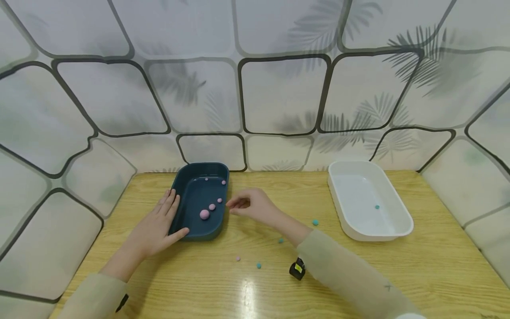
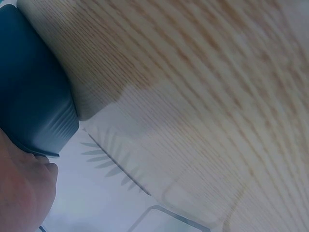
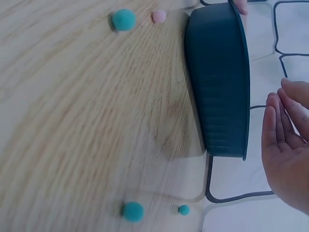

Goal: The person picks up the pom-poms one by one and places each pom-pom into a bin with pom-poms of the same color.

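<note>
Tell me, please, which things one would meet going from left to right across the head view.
Left hand, dark blue tray, right hand, the loose teal ball beside the white tray, then the white tray itself.

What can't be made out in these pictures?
- Right wrist view: pink balls in the blue tray, hidden by its side.
- Right wrist view: part of the right hand, cut by the right edge.
- Left wrist view: part of the left hand, cut by the left edge.
- Head view: markings on the black box, too small.
</note>
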